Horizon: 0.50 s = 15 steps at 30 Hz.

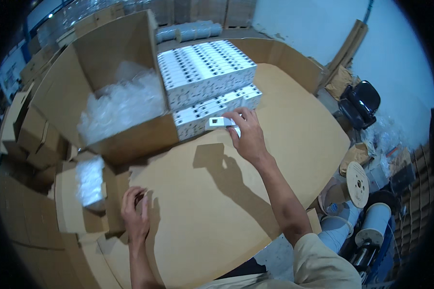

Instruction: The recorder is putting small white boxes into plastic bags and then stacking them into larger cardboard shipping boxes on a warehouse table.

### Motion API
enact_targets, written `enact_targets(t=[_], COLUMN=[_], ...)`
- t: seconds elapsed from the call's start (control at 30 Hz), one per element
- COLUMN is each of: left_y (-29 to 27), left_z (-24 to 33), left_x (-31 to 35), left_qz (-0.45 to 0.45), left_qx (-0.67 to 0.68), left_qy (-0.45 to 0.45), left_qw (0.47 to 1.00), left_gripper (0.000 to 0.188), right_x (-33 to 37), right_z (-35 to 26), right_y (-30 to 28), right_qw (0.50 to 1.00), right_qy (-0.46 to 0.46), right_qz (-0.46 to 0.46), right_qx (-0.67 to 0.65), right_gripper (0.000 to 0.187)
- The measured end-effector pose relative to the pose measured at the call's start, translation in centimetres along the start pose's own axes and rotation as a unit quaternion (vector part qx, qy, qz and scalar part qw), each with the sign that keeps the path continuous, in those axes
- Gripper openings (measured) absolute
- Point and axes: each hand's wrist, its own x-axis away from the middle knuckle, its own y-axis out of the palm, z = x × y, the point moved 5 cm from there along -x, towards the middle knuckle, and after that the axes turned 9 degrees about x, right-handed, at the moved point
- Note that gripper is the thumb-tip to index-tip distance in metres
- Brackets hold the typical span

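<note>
My right hand is closed on a small white box with a dark square on its top face. It holds the box at the front of a two-level stack of similar white boxes. My left hand hovers over the cardboard-covered table at the left, its fingers half curled and the thumb apart, with nothing visible in it. Beside that hand lies an open small carton with a bubble-wrapped bundle resting on it.
A large open carton filled with clear plastic wrap stands left of the stack. A raised cardboard rim edges the table at the back. Beyond its right side are a black chair and cable reels.
</note>
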Motion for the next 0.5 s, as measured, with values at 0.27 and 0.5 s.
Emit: enact_targets(t=[0.27,0.5], left_y=[0.8,1.5], left_z=[1.1,-1.1], left_x=[0.9,1.1], left_qz=[-0.018,-0.035], left_qx=[0.106,0.323], left_qy=[-0.062,-0.162], left_qw=[0.992,0.932], left_gripper=[0.028,0.033], right_x=[5.8,8.1], right_z=[-12.6,-16.1], right_y=[2.9,5.0], right_qw=[0.988,0.976], right_qy=[-0.029,-0.031], right_qz=[-0.112,-0.141], right_qx=[-0.105,-0.163], right_gripper=[0.039,0.041])
